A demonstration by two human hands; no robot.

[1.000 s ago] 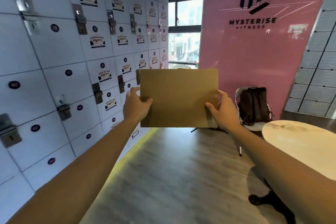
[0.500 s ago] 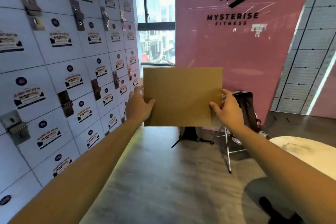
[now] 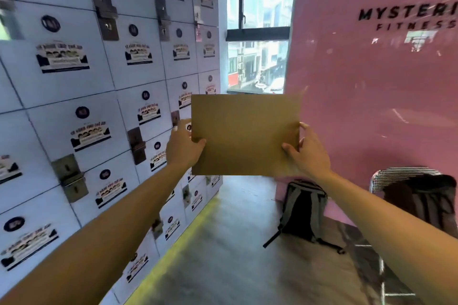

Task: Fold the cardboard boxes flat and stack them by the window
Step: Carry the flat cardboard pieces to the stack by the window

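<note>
Between lockers (image 3: 99, 106) and pink wall (image 3: 371, 106), flattened cardboard box (image 3: 245, 135) is held upright, left hand (image 3: 183, 148) and right hand (image 3: 307, 153) gripping its side edges; window (image 3: 257, 32) now closer, carry nearly done, stacking next.

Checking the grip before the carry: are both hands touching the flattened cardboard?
Touching. The head view shows the left hand and right hand pinching opposite side edges of the flattened cardboard.

cardboard (image 3: 245, 131): brown | wall (image 3: 371, 106): pink | backpack (image 3: 303, 210): black-grey
</note>
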